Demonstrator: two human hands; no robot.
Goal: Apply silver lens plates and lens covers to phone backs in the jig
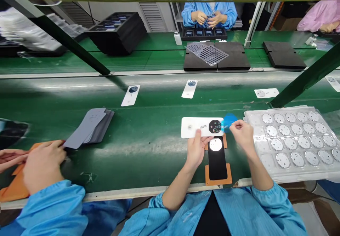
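My left hand (pixel 196 147) grips a white phone back cover (pixel 198 127) by its near edge, holding it flat over the green belt. The cover has a round black camera ring at its right end. My right hand (pixel 242 132) is pinched on a blue film tab (pixel 228 121), blurred, just right of that ring. Below the cover lies a black fixture (pixel 217 165) on an orange base, with a white round part on its top.
A clear tray (pixel 292 140) of round white parts sits at the right. White covers (pixel 130 95) ride the belt beyond. A grey stack (pixel 92 126) lies left, by a neighbour's hand (pixel 42 165). Another person (pixel 209 15) works across the line beside black trays (pixel 117 30).
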